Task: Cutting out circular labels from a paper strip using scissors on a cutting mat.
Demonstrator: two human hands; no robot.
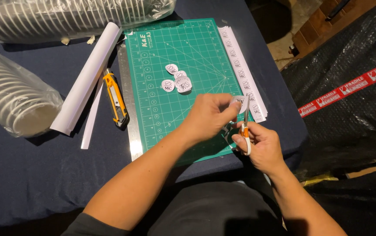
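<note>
My left hand [212,114] pinches a small white printed sticker piece [239,102] above the green cutting mat [161,111]. My right hand [260,147] grips small scissors [245,126] with orange-and-white handles, blades pointing up at the piece. Several cut round stickers [177,78] lie in a small pile on the mat's middle. A long white strip of printed stickers [240,70] lies along the mat's right edge.
A steel ruler [129,109] runs along the mat's left side, with a yellow utility knife [115,98] and a rolled white sheet [89,74] beside it. Two bagged stacks of paper cups [13,94] lie at left and top. Black bubble wrap [349,126] with red tape sits right.
</note>
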